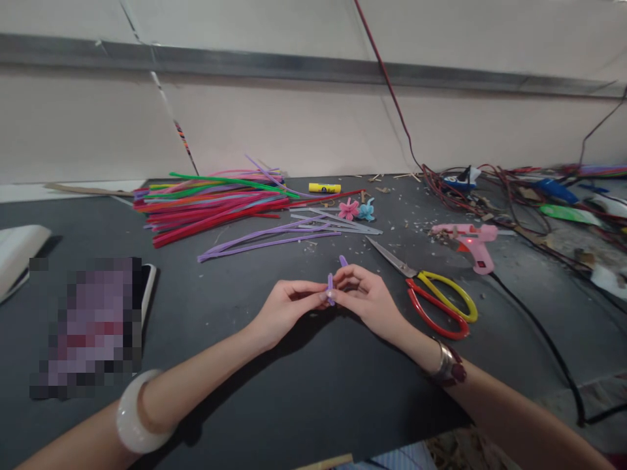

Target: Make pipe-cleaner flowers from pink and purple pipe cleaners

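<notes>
Head view: a dark work table is carrying scattered craft materials and scraps, with a tangle of cables along its far right. A heap of multicoloured pipe cleaners is lying near the far edge, and loose lilac pipe cleaners are lying closer to the hands. On the right, a pink hot glue gun is resting on its side with a red light glowing, its black power cord trailing toward the near edge. Red-and-yellow-handled scissors are lying just beside the right hand. The right hand and left hand are meeting above the table, their fingertips nearly closed and pinching a short lilac pipe-cleaner piece, partly hidden between them. Possible hazards: the small piece may slip if the pinch loosens, its cut wire ends may prick the fingers, and a snagged cord may drag the glue gun, which may be hot.
</notes>
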Tool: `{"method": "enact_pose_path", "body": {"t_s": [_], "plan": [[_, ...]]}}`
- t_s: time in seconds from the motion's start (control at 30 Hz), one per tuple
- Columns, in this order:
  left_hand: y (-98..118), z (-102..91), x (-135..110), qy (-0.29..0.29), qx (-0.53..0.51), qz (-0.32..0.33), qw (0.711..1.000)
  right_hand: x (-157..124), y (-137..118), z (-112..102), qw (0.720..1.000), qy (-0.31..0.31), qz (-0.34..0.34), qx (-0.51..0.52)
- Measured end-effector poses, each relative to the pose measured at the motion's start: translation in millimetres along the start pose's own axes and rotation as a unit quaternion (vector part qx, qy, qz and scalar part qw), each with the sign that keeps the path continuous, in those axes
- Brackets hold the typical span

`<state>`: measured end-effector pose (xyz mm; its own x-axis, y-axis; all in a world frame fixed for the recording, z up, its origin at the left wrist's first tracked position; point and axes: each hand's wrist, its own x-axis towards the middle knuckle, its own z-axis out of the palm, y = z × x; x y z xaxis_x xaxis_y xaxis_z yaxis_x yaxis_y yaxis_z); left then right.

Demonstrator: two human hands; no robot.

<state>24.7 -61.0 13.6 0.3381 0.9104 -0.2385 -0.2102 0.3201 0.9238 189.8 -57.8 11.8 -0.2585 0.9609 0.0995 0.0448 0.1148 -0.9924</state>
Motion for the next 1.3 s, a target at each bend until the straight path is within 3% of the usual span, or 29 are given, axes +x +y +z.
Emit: {"method": "enact_pose_path", "body": {"t_s": [0.17,0.57,0.67,0.73,0.83,0.93,1.03,1.3], "plan": [[2.0,1.2,-0.9,-0.027,0.012,-0.001,1.000,3.4,3.7,-1.1,0.997,-0.035,0.039,0.059],[-0.1,-1.4,0.3,-0.051,-0.027,-0.048,0.997,3.7,-2.8,-7.3,0.999,-0.035,-0.018,-0.019],[0.0,-1.3,-0.1,-0.056,-0.044,-0.057,0.996,3.3,-4.9,-9.4,0.989,0.006,-0.096,-0.108],[0.6,-0.9,-0.6,-0.057,-0.053,-0.061,0.995,3.1,-5.8,-12.5,0.963,0.025,-0.184,-0.196],[2.2,0.2,-1.7,-0.058,-0.067,-0.066,0.994,3.5,-3.4,-18.4,0.910,0.011,-0.307,-0.278],[3.2,0.8,-2.2,-0.052,-0.073,-0.068,0.994,3.7,2.1,-21.6,0.884,-0.009,-0.354,-0.305],[2.4,0.2,-1.4,-0.044,-0.068,-0.063,0.995,2.1,5.4,-19.2,0.888,-0.012,-0.347,-0.303],[1.6,-2.8,1.9,-0.027,-0.045,-0.047,0.998,-1.8,-0.3,-9.4,0.935,-0.001,-0.241,-0.261]]}}
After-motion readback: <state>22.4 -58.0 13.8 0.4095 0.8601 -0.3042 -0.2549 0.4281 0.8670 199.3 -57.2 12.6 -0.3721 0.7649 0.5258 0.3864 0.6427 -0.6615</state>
